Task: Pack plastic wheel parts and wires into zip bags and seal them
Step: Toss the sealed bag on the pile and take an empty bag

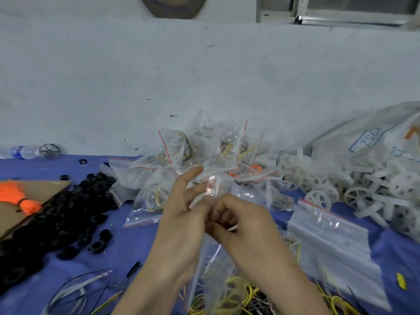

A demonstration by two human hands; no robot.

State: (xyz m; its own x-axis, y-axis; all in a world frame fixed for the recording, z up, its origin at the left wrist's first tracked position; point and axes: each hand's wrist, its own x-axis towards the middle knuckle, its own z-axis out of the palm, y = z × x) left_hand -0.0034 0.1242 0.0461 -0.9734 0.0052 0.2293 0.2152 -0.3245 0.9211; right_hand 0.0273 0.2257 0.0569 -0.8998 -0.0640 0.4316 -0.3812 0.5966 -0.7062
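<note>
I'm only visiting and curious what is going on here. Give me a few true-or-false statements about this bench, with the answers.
1. The left hand and right hand both hold one clear zip bag near its top. True.
2. The black rings lie right of the hands. False: they are heaped on the left.
3. The white wheels are piled on the right. True.
4. The table cover is red. False: it is blue.
5. The water bottle stands beside the right hand. False: it lies at the far left, by the wall.

Small assembly workshop: bulk wheel parts [329, 185], filled zip bags [193, 155].
</note>
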